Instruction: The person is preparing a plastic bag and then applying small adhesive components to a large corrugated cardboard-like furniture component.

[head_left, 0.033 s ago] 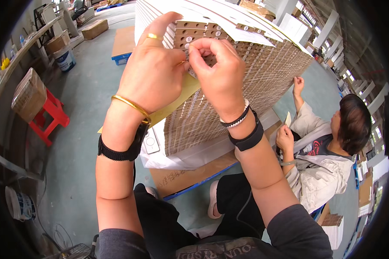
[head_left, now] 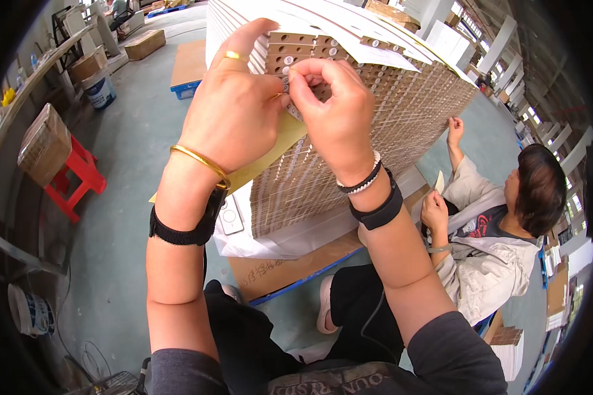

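A tall stack of white-faced boards (head_left: pixel 349 164) stands in front of me, its brown edges full of dark round holes. Small round white stickers (head_left: pixel 288 60) dot parts of that edge. My left hand (head_left: pixel 230 115) rests against the stack's near left corner, index finger stretched along the top. Under its palm a yellow sheet (head_left: pixel 280 146) is held, slanting down to the left. Thumb and index finger of my right hand (head_left: pixel 339 108) are pinched together close to the left thumb, at the holed edge. Whatever sits in that pinch is too small or hidden to make out.
A co-worker (head_left: pixel 494 217) at the right reaches a hand to the stack and holds a small pale sheet. A phone (head_left: pixel 229 216) lies by the stack's lower left. A red stool (head_left: pixel 79 172) with a carton and a white bucket (head_left: pixel 99 91) stand at left.
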`<state>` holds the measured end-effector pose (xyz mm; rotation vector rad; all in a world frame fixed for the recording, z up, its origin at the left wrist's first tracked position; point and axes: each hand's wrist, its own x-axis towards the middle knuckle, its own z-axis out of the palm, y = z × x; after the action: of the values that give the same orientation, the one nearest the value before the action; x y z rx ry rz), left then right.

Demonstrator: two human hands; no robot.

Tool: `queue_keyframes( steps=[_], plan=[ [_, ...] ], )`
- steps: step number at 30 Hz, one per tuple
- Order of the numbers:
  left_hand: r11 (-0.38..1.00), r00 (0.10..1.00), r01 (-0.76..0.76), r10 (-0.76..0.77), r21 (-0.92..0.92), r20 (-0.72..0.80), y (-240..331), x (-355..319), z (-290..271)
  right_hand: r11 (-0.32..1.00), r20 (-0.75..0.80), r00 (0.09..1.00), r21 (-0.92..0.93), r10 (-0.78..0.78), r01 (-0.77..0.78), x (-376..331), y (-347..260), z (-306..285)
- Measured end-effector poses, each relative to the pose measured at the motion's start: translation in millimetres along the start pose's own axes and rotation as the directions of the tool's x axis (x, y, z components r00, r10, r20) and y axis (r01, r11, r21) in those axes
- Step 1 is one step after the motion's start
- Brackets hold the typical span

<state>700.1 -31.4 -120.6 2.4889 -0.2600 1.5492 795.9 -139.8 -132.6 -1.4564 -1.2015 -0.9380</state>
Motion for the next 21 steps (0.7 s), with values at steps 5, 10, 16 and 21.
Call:
queue_keyframes(
  steps=[5,10,16,21],
  plan=[
    [1.000,1.000,0.000,0.000,-0.015,0.012,-2.0,-0.3,-0.6,1.000,0.052,0.999,0.018,0.016,-0.017,-0.1,2.5,-2.9],
    [1.000,1.000,0.004,-0.004,-0.020,0.021,-2.4,-0.3,-0.1,1.000,0.067,0.998,0.025,-0.001,-0.001,-0.1,4.6,-4.1],
    [1.000,1.000,0.000,0.000,-0.022,0.001,-4.1,0.3,-0.6,0.998,0.077,0.997,0.061,-0.008,0.004,-0.6,-2.2,-4.9],
    [1.000,1.000,0.002,-0.002,-0.027,0.016,-5.6,0.1,3.1,0.979,0.039,0.996,0.185,0.083,-0.088,-0.4,1.9,-6.3]
  ],
)
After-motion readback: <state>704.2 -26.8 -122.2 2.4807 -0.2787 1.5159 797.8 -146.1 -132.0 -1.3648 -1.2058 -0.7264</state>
